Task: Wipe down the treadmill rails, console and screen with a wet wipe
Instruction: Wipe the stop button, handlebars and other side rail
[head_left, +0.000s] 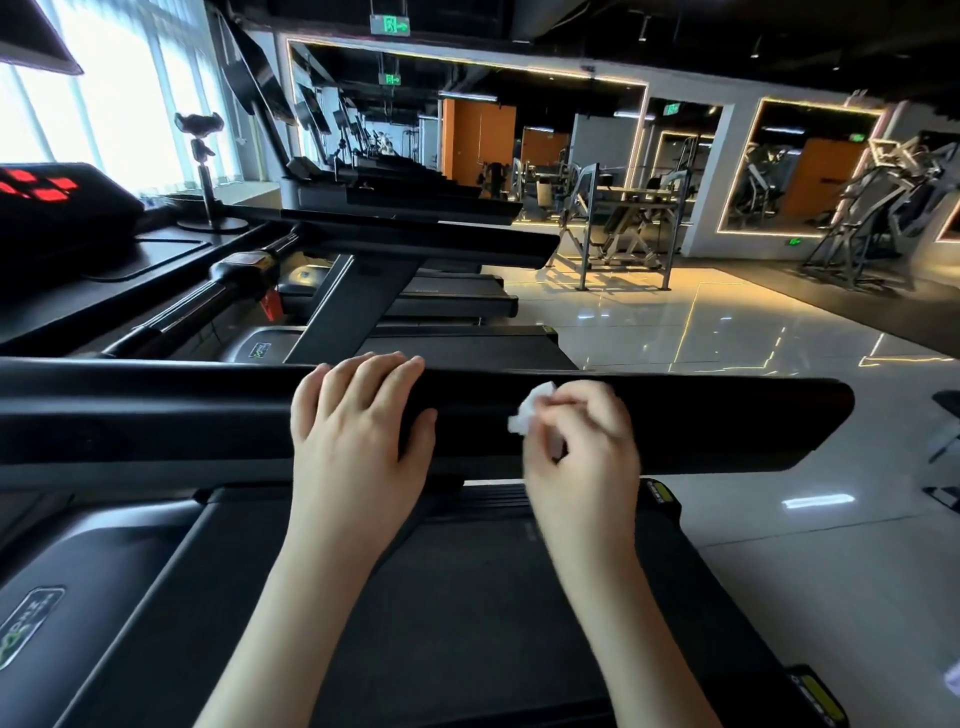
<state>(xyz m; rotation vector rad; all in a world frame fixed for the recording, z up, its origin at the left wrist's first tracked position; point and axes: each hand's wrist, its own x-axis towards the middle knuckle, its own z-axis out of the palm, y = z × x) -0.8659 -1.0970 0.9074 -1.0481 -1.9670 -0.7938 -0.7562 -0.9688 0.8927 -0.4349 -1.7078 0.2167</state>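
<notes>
The left hand (358, 421) lies open over the long black treadmill rail (701, 421), while the right hand (582, 441) pinches a crumpled white wet wipe (527, 413) against it, mostly hidden by fingers.

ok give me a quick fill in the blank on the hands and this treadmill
1. The left hand rests on top of the long black ____.
2. The right hand pinches a crumpled white ____ against it.
3. The display at far left glows ____.

Missing words: rail; wipe; red
</notes>
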